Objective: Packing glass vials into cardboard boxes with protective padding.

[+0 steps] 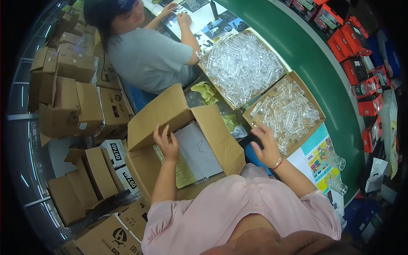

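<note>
My left hand (166, 145) is over an open cardboard box (159, 114), its fingers spread and apart, and no object shows in it. Inside the box lie a white sheet (197, 146) with a pen mark and a yellow-green sheet (183, 172). Clear plastic pieces (158, 153) show at the box's inner edge beside my left fingers. My right hand (265, 144) is at the near left side of a shallow cardboard tray (307, 137) of clear plastic tube-shaped pieces (291, 108). Its thumb stands apart from the fingers, and I see nothing held.
A larger tray (219, 94) heaped with similar clear pieces sits farther back. A co-worker (146, 59) sits at the far left of the green table (310, 51). Two clear bottle-shaped pieces (335, 183) lie at right. Cardboard cartons (76, 102) stack up at left, red boxes (352, 38) at right.
</note>
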Action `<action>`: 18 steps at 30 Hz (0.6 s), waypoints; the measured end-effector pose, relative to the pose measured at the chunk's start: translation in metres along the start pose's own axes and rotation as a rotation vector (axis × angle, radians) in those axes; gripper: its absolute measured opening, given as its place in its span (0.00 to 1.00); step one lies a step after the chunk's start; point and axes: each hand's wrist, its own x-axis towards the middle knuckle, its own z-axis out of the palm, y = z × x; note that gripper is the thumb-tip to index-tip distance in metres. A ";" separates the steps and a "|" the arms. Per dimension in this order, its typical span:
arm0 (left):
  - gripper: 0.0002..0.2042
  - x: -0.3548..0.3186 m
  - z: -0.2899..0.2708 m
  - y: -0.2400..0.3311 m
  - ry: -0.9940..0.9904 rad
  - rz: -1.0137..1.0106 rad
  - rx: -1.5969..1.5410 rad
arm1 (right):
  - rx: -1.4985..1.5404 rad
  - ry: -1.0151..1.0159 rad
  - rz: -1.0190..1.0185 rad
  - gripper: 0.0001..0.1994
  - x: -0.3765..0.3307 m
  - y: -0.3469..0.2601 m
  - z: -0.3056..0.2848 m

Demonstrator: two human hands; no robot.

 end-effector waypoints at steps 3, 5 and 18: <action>0.22 -0.068 -0.024 -0.035 -0.101 -0.068 0.110 | 0.167 -0.286 -0.265 0.18 0.018 -0.037 0.022; 0.29 -0.107 -0.023 -0.061 -0.326 -0.484 0.224 | 0.220 -0.420 -0.358 0.18 0.030 -0.063 0.044; 0.50 -0.148 -0.002 -0.117 -0.403 -1.002 0.385 | -0.489 -1.296 -0.240 0.20 0.049 -0.146 0.260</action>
